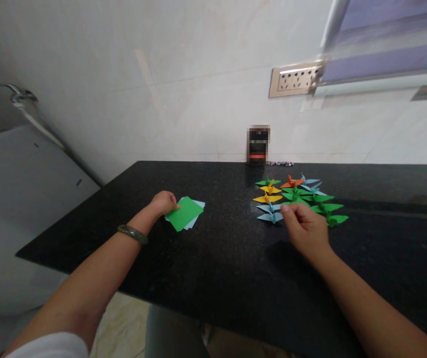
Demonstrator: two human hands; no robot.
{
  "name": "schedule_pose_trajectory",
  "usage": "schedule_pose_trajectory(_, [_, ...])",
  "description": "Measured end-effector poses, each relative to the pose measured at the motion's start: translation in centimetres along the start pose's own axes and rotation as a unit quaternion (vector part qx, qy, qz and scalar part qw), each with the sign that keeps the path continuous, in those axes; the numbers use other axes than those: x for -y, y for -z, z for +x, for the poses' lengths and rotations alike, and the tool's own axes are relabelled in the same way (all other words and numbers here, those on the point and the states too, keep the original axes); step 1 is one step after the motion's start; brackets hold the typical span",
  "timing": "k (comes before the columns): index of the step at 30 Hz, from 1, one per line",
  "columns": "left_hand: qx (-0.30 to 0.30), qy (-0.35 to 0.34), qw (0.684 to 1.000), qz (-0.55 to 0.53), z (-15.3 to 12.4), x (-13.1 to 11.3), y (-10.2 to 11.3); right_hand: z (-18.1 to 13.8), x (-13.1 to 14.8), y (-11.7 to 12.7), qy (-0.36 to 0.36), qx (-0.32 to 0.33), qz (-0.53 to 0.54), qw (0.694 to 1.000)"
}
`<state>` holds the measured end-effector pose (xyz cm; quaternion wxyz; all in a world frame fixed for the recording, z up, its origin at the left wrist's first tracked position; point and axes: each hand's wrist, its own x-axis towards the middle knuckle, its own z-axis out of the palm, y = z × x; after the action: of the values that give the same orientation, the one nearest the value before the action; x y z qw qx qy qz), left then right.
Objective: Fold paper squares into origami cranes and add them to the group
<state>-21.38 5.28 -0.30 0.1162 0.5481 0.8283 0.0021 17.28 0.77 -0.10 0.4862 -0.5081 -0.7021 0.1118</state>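
Note:
At the left of the dark countertop, my left hand pinches the corner of a green square of paper. Light blue sheets stick out from under it in a loose pile. On the right, my right hand is closed, with thumb and forefinger together, over the near side of a group of folded paper cranes. What its fingers hold, if anything, cannot be made out. Around it are yellow cranes, light blue cranes, green cranes and an orange crane.
The black countertop runs back to a pale tiled wall. A blurred-out dark box stands against the wall, with a beaded strand beside it. A socket panel is fixed above. A grey appliance stands at far left.

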Motion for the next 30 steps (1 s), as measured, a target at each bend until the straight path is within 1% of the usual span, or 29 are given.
schedule_pose_trajectory(2, [-0.004, -0.005, 1.000, -0.011, 0.0, 0.1, -0.2, -0.6, 0.5, -0.7, 0.031, 0.105, -0.004, 0.994])
schedule_pose_trajectory(4, [-0.008, -0.007, 1.000, -0.017, 0.0, 0.0, -0.4, -1.1, 0.8, -1.4, 0.053, 0.225, -0.009, 0.973])
schedule_pose_trajectory(5, [-0.007, -0.008, 1.000, -0.018, 0.0, 0.0, -0.5, -1.3, 0.9, -1.7, 0.057, 0.287, -0.011, 0.956])
schedule_pose_trajectory(6, [-0.006, -0.008, 1.000, -0.019, 0.0, -0.1, -0.5, -1.5, 1.0, -2.0, 0.056, 0.331, -0.020, 0.942])
schedule_pose_trajectory(8, [-0.002, -0.007, 1.000, -0.024, 0.1, -0.2, -0.5, -1.7, 1.0, -2.4, 0.060, 0.373, -0.035, 0.925])
schedule_pose_trajectory(13, [-0.023, -0.008, 0.998, -0.050, 0.3, -0.1, -0.3, -1.7, 0.7, -2.6, 0.031, 0.383, -0.037, 0.923])
schedule_pose_trajectory(16, [-0.029, -0.012, 0.996, -0.079, 0.0, 0.1, -0.3, -1.7, 0.6, -2.6, 0.025, 0.388, -0.032, 0.921])
schedule_pose_trajectory(20, [-0.021, -0.035, 0.991, -0.131, -0.5, 0.6, -0.4, -1.6, 0.5, -2.8, 0.020, 0.393, -0.024, 0.919])
schedule_pose_trajectory(23, [-0.026, -0.054, 0.987, -0.150, -0.7, 1.1, -0.4, -1.5, 0.4, -2.8, 0.021, 0.394, -0.018, 0.919])
schedule_pose_trajectory(26, [-0.043, -0.064, 0.988, -0.133, -0.7, 1.4, -0.2, -1.5, 0.3, -2.8, 0.018, 0.396, -0.016, 0.918])
schedule_pose_trajectory(30, [-0.068, -0.089, 0.991, -0.073, -1.1, 1.1, -0.1, -1.6, 0.3, -2.7, 0.013, 0.391, -0.010, 0.920])
